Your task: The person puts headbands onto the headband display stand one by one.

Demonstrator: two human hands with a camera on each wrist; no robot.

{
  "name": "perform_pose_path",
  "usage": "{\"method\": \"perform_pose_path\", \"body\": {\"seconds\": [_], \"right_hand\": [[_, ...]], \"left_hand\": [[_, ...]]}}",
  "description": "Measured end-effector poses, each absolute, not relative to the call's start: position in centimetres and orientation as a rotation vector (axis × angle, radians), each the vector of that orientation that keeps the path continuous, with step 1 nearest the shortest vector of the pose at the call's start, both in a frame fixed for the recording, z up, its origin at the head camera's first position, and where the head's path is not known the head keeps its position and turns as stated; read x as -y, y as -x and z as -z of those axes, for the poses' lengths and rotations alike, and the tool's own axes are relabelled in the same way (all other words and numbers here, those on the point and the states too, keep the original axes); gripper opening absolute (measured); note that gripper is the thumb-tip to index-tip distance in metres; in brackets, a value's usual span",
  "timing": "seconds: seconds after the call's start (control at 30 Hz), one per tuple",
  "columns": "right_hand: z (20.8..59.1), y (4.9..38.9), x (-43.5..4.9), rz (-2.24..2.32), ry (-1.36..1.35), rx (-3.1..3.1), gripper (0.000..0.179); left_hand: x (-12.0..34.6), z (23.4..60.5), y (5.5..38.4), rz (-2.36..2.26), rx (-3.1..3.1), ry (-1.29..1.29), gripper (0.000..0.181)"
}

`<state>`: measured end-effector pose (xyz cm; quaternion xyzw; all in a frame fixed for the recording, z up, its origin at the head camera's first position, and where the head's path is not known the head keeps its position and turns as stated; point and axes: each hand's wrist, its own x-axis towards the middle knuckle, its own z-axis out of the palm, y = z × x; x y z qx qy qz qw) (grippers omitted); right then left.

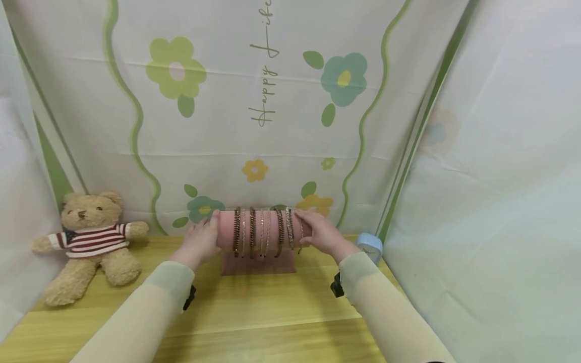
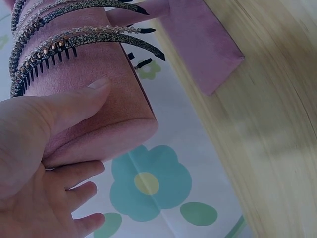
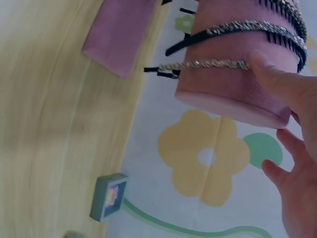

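Observation:
A pink, plush-looking headband stand (image 1: 226,232) is at the back of the table, its padded roll lying sideways above a flat base (image 1: 258,267). Several headbands, among them a dark beaded headband (image 1: 237,233) and a glittery headband (image 3: 237,27), arch over the roll. My left hand (image 1: 199,241) holds the roll's left end; its thumb lies along the front and some fingers reach past the end. At the opposite end my right hand (image 1: 323,234) grips the roll, with its thumb touching the outermost thin headband (image 3: 205,64). Behind the roll, parts of both hands' fingers are hidden.
A teddy bear (image 1: 93,242) in a striped sweater sits at the left of the wooden table (image 1: 254,312). A small light blue clock (image 1: 369,246) stands at the right, near my right wrist. Flower-printed cloth (image 1: 218,126) hangs directly behind the stand.

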<state>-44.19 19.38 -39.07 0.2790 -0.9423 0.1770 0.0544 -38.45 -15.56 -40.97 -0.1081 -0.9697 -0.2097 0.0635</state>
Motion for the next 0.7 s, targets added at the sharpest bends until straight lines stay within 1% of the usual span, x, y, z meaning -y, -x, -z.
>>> {"method": "perform_pose_path", "body": {"seconds": [0.37, 0.5, 0.63, 0.7], "right_hand": [[40.0, 44.0, -19.3, -0.369, -0.802, 2.769, 0.088], [40.1, 44.0, -19.2, -0.345, -0.816, 2.767, 0.092], [39.8, 43.8, -19.1, -0.328, -0.831, 2.767, 0.102], [39.6, 43.7, -19.3, -0.294, -0.822, 2.757, 0.102]], "left_hand": [[15.5, 41.0, 38.6, 0.613, 2.944, 0.345, 0.112], [15.8, 41.2, 38.8, 0.604, 2.935, 0.368, 0.114], [16.4, 41.5, 39.0, 0.639, 2.908, 0.372, 0.124], [16.9, 41.6, 39.0, 0.658, 2.899, 0.368, 0.131]]}}
